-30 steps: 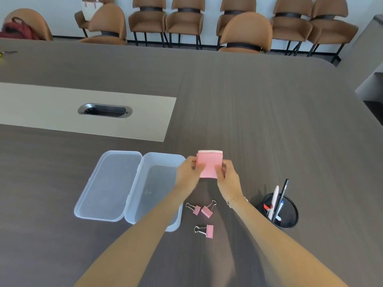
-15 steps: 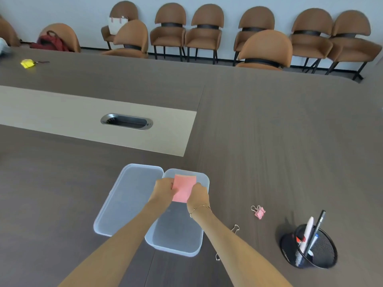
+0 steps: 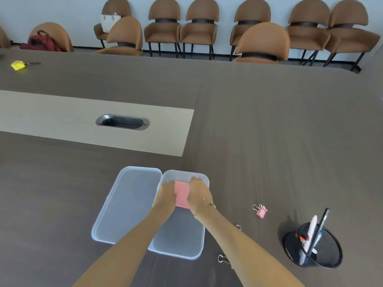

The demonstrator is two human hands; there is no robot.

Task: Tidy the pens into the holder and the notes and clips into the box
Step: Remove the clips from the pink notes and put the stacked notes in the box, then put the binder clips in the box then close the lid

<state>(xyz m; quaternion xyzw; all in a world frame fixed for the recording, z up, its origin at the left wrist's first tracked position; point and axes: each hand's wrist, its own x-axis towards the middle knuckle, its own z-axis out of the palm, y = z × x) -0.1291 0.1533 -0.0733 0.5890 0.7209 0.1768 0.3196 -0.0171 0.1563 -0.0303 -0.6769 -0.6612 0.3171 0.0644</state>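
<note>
Meeting room, brown chairs [image 3: 199, 25] along the far wall, dark wood surface [image 3: 269, 131] with a cable port [image 3: 122, 122] set in a pale strip. Head view: both my hands are down in the far end of the clear box [image 3: 178, 239], its lid [image 3: 126, 206] lying open just to the left, touching it. Left hand [image 3: 166, 195] and right hand [image 3: 199, 194] each pinch a side of the pink notes [image 3: 182, 193]; grip on both is closed on the pad, which sits inside the box walls. One pink clip [image 3: 260, 211] lies on the surface right of the box; two more [image 3: 222, 259] are mostly hidden by my right forearm. Black mesh holder [image 3: 320, 249] stands near right with the pens [image 3: 318, 228] upright in it.
</note>
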